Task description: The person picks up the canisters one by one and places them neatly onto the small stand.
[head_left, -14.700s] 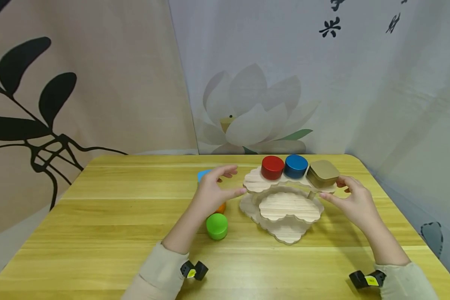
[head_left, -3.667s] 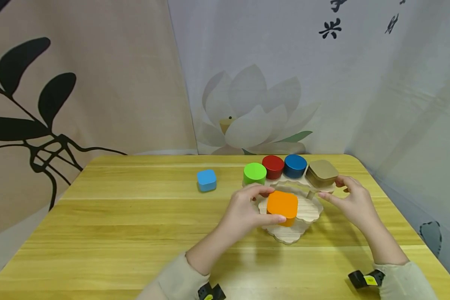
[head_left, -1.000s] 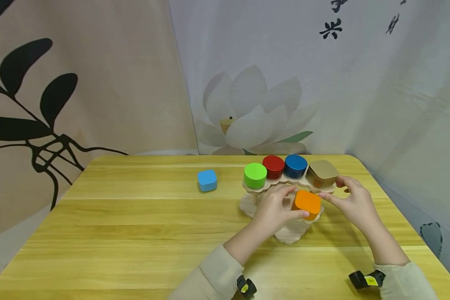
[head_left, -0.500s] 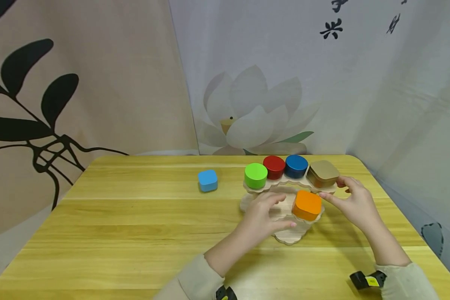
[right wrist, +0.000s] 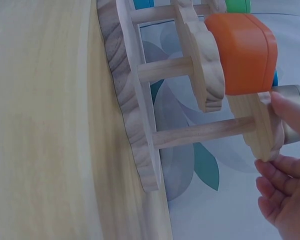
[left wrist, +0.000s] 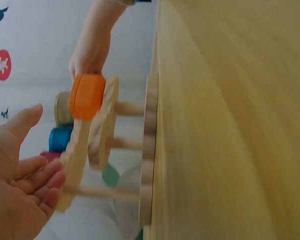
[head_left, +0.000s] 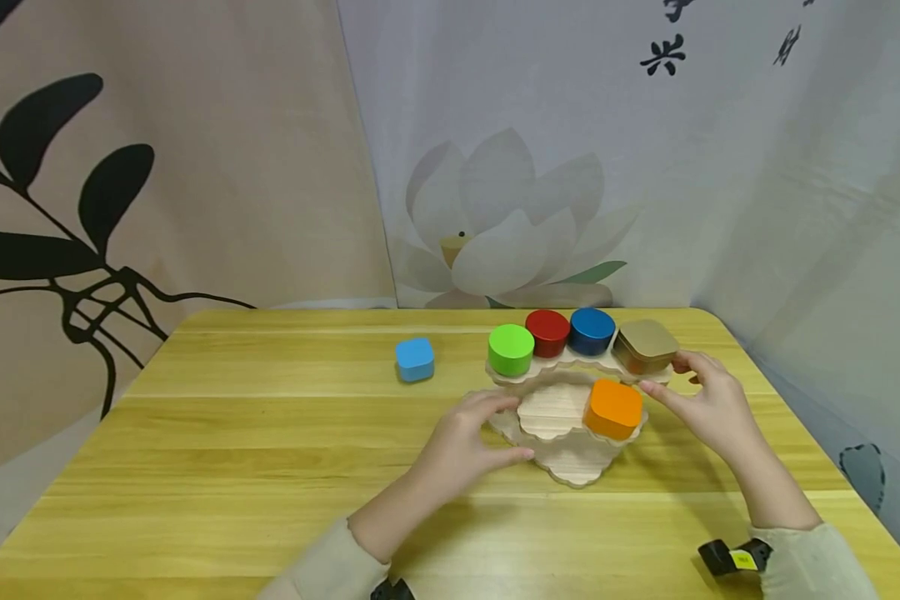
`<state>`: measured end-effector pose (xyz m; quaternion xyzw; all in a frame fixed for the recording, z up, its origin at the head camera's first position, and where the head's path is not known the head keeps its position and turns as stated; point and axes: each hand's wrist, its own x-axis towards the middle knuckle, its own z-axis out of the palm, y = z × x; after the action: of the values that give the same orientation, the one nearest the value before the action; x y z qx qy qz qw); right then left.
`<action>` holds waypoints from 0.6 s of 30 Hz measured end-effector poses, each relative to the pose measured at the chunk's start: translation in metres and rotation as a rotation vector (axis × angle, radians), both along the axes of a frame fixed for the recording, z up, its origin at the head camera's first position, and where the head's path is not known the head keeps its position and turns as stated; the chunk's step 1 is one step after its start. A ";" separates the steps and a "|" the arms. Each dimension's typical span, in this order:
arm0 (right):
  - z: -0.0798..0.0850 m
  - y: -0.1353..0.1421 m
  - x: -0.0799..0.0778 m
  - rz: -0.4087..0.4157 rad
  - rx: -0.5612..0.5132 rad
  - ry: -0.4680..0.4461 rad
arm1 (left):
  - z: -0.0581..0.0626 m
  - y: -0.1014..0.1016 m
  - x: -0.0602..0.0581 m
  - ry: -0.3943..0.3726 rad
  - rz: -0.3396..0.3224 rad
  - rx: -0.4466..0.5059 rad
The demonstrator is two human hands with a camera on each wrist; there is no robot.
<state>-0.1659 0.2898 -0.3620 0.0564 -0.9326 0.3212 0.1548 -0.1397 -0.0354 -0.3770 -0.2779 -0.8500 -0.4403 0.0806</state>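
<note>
A tiered wooden stand [head_left: 553, 412] with scalloped shelves rests on the table. On its front shelf, at the right end, sits an orange rounded-square block [head_left: 613, 410]. Along the raised back shelf stand a green round block [head_left: 511, 350], a red round block [head_left: 547, 334], a dark blue round block [head_left: 592, 332] and a gold rounded-square block [head_left: 647, 347]. My right hand [head_left: 708, 408] pinches the right end of that back shelf, thumb on top and fingertips beneath. My left hand [head_left: 453, 450] holds nothing; its fingers and thumb are spread beside the stand's left side.
A light blue rounded-square block [head_left: 416, 359] lies on the wooden table [head_left: 232, 467], left of the stand. Behind the table's far edge hangs a printed curtain [head_left: 270, 167].
My left hand has let go of the orange block on the front shelf and drawn back left. Earlier, the green block came onto the back shelf. My right hand keeps its place.
</note>
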 end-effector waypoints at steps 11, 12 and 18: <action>-0.001 0.000 -0.001 0.010 0.005 0.020 | 0.002 -0.043 -0.018 0.046 0.152 0.043; -0.001 0.000 -0.001 0.008 0.005 0.019 | 0.002 -0.047 -0.020 0.048 0.161 0.053; 0.000 -0.001 0.000 0.010 -0.001 0.019 | 0.006 -0.068 -0.037 0.001 0.226 0.102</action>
<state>-0.1660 0.2890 -0.3623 0.0640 -0.9306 0.3221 0.1618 -0.1768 -0.1039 -0.3713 -0.1762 -0.8523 -0.4709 0.1439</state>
